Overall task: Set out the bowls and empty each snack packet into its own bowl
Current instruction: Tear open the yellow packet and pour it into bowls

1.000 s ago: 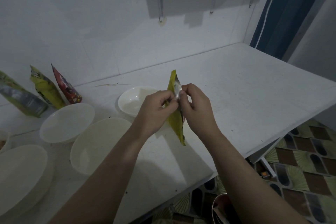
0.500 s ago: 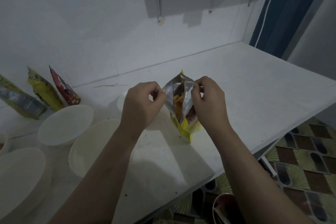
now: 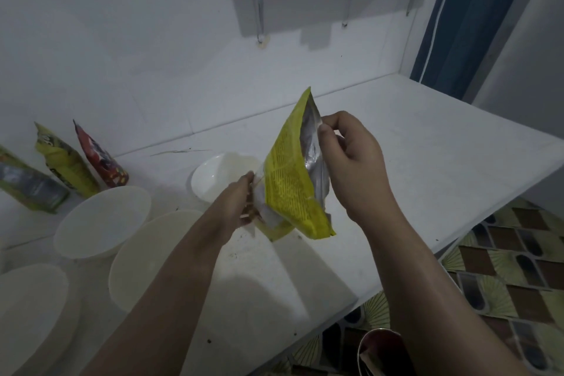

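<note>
Packet (image 3: 288, 180): glossy yellow plastic film, its silver foil lining showing beside the right hand (image 3: 354, 162).
Bowls (image 3: 102, 220): smooth white plastic, gleaming faintly.
Table (image 3: 427, 162): matt white.

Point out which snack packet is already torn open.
The yellow packet held in both hands, its silver lining showing; the three packets leaning against the wall look sealed.

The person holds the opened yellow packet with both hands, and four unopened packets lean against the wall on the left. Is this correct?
Not four: the head view shows three packets leaning there. The rest holds: left hand and right hand both hold the opened yellow packet.
</note>
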Tool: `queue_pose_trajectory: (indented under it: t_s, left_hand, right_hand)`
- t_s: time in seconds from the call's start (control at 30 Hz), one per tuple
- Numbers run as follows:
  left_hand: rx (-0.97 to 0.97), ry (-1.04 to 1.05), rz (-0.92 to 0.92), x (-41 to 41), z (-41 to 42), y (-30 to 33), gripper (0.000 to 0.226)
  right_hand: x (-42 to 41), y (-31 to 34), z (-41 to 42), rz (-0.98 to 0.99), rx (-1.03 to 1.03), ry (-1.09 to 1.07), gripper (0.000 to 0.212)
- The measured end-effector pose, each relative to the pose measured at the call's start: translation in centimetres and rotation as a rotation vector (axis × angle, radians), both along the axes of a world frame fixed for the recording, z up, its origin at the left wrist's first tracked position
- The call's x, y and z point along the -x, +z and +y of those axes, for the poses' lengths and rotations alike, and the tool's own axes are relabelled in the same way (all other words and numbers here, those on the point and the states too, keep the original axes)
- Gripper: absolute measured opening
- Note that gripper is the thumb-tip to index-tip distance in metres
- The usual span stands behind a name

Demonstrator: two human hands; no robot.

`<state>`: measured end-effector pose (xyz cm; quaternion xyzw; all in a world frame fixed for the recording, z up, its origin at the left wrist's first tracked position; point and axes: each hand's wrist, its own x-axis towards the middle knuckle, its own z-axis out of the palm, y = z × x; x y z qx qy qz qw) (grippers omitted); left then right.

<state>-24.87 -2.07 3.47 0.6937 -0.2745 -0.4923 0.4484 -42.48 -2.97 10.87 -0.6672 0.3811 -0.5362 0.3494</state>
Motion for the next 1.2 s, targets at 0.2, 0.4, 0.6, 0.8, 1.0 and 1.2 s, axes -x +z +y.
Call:
queue_pose_trajectory:
  t_s: [0.2,0.4,0.6,0.8,1.0,1.2]
  left_hand:
    - [0.083,0.118,0.237,-1.5,-0.7,-0.4,0.034]
    - [0.253,0.319,0.103,-2.8,0.0,0.3,0.033]
    - [0.368,0.502,0.155,-8.1,1.9,2.8,0.027]
    - [0.448,0.648,0.169,-17.2,6.3,4.4,0.027]
    - [0.521,0.815,0.072,-25.8,11.7,5.5,0.035]
    - [0.506,0.892,-0.014,-31.8,15.1,4.1,0.039]
  right_hand:
    - [-0.6,0.4,0.4,-0.064,-0.022,0.061,0.020]
    - [-1.8,1.0,0.3,0.008,0.041,0.085,0.020]
    - [-5.9,1.9,0.6,0.062,0.118,0.107,0.018]
    - [-13.7,2.4,1.7,0.160,0.257,0.120,0.016]
    - [-23.6,2.0,2.8,0.225,0.342,0.236,0.017]
    - [-31.8,0.5,2.9,0.265,0.138,0.340,0.018]
